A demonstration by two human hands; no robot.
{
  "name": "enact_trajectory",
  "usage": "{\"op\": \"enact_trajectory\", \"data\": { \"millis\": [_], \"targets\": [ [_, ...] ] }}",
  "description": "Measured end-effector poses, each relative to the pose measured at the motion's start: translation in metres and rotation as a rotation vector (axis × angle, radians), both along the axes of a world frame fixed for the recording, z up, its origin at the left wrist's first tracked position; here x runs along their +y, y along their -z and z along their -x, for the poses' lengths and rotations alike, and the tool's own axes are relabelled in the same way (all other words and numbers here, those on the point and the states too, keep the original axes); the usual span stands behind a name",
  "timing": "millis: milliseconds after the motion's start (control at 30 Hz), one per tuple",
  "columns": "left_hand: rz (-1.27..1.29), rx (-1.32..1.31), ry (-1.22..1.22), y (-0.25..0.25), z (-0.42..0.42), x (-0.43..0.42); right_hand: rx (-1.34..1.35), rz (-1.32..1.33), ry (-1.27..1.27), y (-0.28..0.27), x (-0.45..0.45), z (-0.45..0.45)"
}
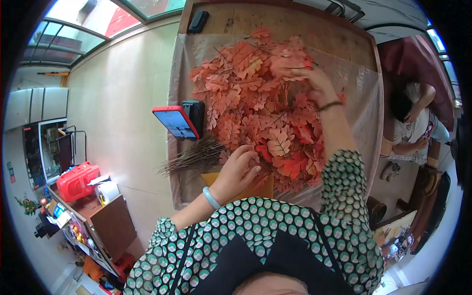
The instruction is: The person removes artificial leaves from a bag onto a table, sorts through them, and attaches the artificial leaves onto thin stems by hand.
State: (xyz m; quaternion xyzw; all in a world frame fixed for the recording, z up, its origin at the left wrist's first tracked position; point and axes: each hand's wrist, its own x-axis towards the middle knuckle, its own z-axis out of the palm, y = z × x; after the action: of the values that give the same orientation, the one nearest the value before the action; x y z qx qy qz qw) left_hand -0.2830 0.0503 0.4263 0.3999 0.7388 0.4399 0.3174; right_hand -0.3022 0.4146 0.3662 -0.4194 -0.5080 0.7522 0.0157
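A broad heap of red and orange lobed leaves (246,93), shaped like oak leaves, is spread over a plastic-covered table. My right hand (314,81) reaches into the far right part of the heap. Its fingers point left and close on a slightly blurred red leaf (290,59) with a dark stem. My left hand (238,172) is at the near edge of the heap, thumb and fingers apart, fingertips beside the leaves. Just left of it lies a bundle of thin brown stems (194,156). A yellow-orange sheet (260,188) is partly hidden under my left hand and the leaves.
A red-cased phone (176,123) leans on a dark stand (194,112) at the table's left side. A dark object (198,21) lies at the far left corner. Clear plastic sheeting (361,113) covers the wooden table (334,29). Another person (415,118) sits to the right.
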Motion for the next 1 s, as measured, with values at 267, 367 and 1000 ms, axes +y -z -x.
{"op": "enact_trajectory", "data": {
  "millis": [267,367,1000],
  "targets": [
    [0.007,0.098,0.070,0.019,-0.008,0.006,0.074,0.051,-0.157,-0.088,-0.024,-0.114],
    [0.042,0.212,0.026,0.016,0.019,0.027,-0.078,0.091,-0.300,-0.093,-0.050,-0.142],
    [-0.009,0.514,-0.346,0.117,0.149,0.145,-0.129,-1.299,-0.459,0.023,-0.023,0.011]
  ]
}}
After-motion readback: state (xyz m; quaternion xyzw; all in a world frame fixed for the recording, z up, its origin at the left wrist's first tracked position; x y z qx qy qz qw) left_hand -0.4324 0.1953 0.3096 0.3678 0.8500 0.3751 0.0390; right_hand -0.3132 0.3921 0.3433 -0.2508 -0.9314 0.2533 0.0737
